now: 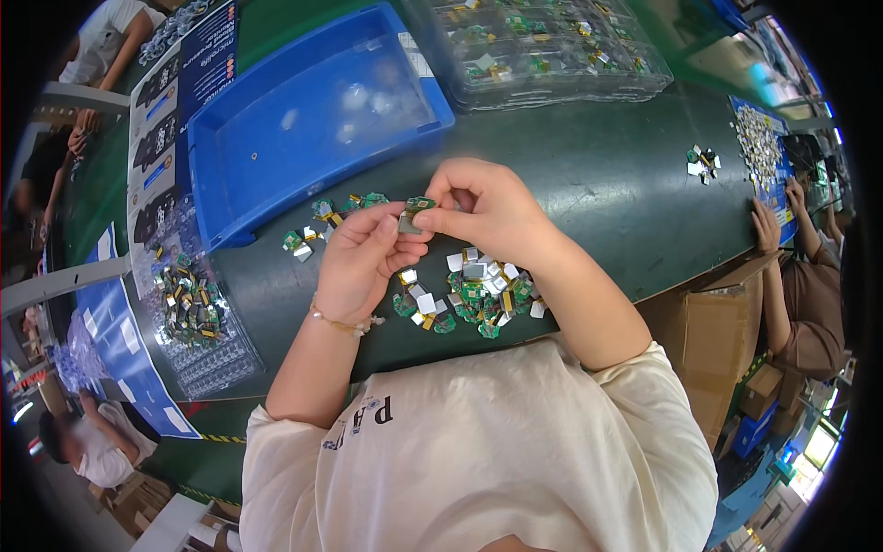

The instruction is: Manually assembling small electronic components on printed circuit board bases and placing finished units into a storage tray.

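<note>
Left hand [359,256]: we see thumb and fingers pinching 1 side of a circuit board [419,204].
Right hand [487,210]: thumb and index finger pinch its other side.
Held board: raised over the table [625,184], between near edge and blue tray [303,182].
Board pile [478,293]: loose near the table's near edge; probably unfinished.
Clear trays [561,92]: boards inside, far edge; we can't tell if done.

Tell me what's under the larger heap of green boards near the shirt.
The heap, green boards mixed with silvery pieces, lies on the dark green tabletop, which shows around it. The surface directly beneath is covered, as are the heap's lowest pieces.
</note>
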The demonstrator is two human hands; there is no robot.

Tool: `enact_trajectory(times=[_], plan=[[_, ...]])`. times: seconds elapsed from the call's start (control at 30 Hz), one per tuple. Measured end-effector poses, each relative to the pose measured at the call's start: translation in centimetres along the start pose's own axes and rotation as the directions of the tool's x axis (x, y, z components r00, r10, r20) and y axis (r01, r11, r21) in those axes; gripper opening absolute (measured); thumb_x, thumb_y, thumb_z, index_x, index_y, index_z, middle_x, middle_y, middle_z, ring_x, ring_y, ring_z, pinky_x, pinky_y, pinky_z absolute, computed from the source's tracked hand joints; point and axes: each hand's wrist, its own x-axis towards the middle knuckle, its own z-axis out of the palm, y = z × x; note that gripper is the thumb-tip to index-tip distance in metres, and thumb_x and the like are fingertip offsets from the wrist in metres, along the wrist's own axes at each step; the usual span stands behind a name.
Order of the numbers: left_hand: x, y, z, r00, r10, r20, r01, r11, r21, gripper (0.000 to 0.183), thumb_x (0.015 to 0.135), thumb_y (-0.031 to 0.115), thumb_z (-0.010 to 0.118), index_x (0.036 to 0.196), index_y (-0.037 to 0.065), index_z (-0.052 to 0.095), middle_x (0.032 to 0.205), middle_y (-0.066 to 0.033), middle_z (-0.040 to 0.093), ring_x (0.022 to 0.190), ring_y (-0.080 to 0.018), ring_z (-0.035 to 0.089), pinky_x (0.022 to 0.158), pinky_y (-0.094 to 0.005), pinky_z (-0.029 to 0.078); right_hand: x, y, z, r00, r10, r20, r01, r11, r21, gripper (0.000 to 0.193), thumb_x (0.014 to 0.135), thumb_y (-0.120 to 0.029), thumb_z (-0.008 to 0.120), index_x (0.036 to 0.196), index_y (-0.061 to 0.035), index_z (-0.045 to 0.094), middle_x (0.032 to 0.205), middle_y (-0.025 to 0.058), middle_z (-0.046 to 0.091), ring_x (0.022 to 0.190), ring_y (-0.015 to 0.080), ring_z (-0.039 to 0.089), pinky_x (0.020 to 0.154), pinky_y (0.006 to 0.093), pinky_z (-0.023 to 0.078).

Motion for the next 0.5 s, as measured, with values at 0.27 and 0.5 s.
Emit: enact_trajectory(times=[0.27,0.5], plan=[[-0.11,-0.15,-0.14,1.0,-0.002,-0.008,0.002,1.0,-0.008,0.025,0.096,0.017,0.05,0.115,0.003,0.056,0.096,-0.0116,0.067,0.084,-0.0174,0.067,0.074,-0.0276,0.056,-0.03,-0.12,0.16,1.0,0.023,-0.004,-0.023,1.0,-0.012,0.019,0.074,-0.009,0.077,0.077,-0.0043,0.059,0.068,-0.0053,0.049,0.058,0.0029,0.038,0.05,0.0219,0.031],[-0.11,-0.26,-0.27,0.999,-0.015,-0.038,0.015,1.0,-0.011,0.025,0.095,0.017,0.052,0.115,0.003,0.057,0.095,-0.0112,0.067,0.082,-0.0172,0.067,0.073,-0.0273,0.056,-0.13,-0.24,0.39,0.999,0.036,-0.018,-0.036,0.999,-0.002,0.02,0.073,-0.009,0.077,0.076,-0.0039,0.058,0.068,-0.0051,0.049,0.059,0.0029,0.038,0.05,0.0218,0.031]])
